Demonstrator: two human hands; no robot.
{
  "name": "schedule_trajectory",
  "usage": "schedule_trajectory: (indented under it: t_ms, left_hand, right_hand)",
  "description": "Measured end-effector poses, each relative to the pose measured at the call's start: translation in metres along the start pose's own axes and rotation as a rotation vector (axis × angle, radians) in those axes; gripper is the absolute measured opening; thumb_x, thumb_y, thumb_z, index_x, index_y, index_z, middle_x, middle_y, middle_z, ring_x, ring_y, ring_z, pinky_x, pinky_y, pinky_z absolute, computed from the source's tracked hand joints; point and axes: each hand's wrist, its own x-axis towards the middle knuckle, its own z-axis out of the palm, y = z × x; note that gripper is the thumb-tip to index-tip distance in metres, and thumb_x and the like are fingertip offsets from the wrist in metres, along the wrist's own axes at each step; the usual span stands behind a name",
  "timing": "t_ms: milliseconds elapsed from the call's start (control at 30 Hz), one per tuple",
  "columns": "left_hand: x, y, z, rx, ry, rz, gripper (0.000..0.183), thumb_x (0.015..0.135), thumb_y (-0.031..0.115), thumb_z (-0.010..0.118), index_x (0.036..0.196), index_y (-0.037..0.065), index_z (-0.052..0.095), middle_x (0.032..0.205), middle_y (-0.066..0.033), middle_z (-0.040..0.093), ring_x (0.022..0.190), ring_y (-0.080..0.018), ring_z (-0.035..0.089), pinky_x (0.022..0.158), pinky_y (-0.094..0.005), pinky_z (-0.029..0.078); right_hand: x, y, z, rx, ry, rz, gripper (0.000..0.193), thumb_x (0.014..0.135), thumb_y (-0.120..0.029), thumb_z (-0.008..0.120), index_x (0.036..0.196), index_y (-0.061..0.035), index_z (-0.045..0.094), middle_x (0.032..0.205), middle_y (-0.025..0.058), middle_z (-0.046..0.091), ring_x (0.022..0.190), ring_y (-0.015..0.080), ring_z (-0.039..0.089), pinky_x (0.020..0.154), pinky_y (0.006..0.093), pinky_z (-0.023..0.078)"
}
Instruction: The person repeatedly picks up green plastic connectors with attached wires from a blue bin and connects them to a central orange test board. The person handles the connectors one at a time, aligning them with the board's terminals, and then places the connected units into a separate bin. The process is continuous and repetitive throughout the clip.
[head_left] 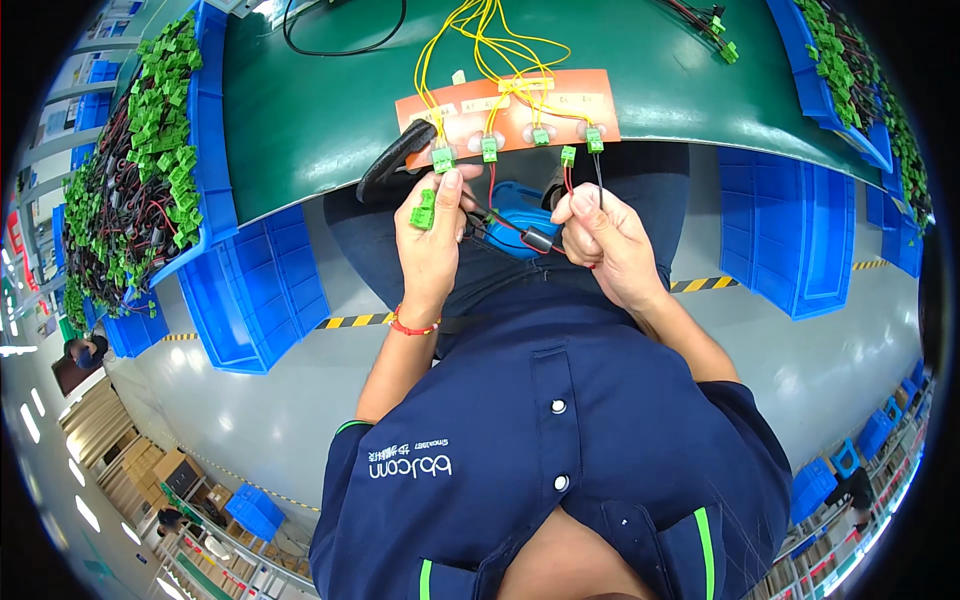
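An orange board [510, 112] lies at the near edge of the green table, with yellow wires [490, 45] running to green terminal connectors along its front. My left hand [432, 240] pinches a green connector [443, 160] at the board's left end. A second green connector [422, 211] rests against that hand's fingers. My right hand [612, 238] is closed on thin dark and red wires below the board's right end. Between the hands hangs a cable with a black cylindrical part [537, 239]. Just above the right hand is a green connector [568, 156] with red wires.
A black strap-like piece [395, 160] sits beside the board's left end. Blue bins heaped with green-ended cables [165, 130] stand at the left, and another blue bin [845, 90] at the right. More cables [710, 30] lie on the green table [320, 110]. Blue crates [250, 290] are below.
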Motion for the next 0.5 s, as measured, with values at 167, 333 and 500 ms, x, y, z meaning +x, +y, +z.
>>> schedule_trajectory:
  t_ms: [167, 333, 500]
  left_hand:
    - [-0.002, 0.002, -0.006, -0.176, -0.065, -0.141, 0.027, 0.104, 0.023, 0.055, 0.097, -0.001, 0.065, 0.065, 0.0068, 0.042, 0.054, 0.0001, 0.031, 0.048, -0.0185, 0.023]
    - [-0.028, -0.007, -0.017, -0.051, -0.258, -0.105, 0.028, 0.103, 0.021, 0.056, 0.092, -0.003, 0.066, 0.063, 0.0050, 0.047, 0.054, -0.0011, 0.033, 0.050, -0.0202, 0.024]
    - [-0.030, 0.015, 0.011, -0.120, -0.258, -0.152, 0.030, 0.105, 0.023, 0.054, 0.101, -0.003, 0.067, 0.068, 0.0032, 0.051, 0.054, -0.0016, 0.035, 0.050, -0.0200, 0.028]
  right_hand:
    - [-0.012, 0.001, 0.010, -0.101, -0.035, 0.008, 0.032, 0.108, -0.029, 0.047, 0.099, -0.0017, 0.061, 0.063, -0.0084, 0.035, 0.054, 0.0026, 0.028, 0.051, 0.0216, 0.025]
    - [-0.020, -0.016, 0.007, -0.170, -0.032, -0.044, 0.031, 0.108, -0.028, 0.047, 0.100, -0.0015, 0.061, 0.065, -0.0073, 0.036, 0.055, 0.0027, 0.030, 0.052, 0.0217, 0.025]
    - [-0.020, -0.083, -0.014, -0.007, -0.064, -0.288, 0.032, 0.109, -0.023, 0.043, 0.104, 0.0040, 0.058, 0.061, -0.0075, 0.031, 0.050, 0.0032, 0.024, 0.047, 0.0238, 0.022]
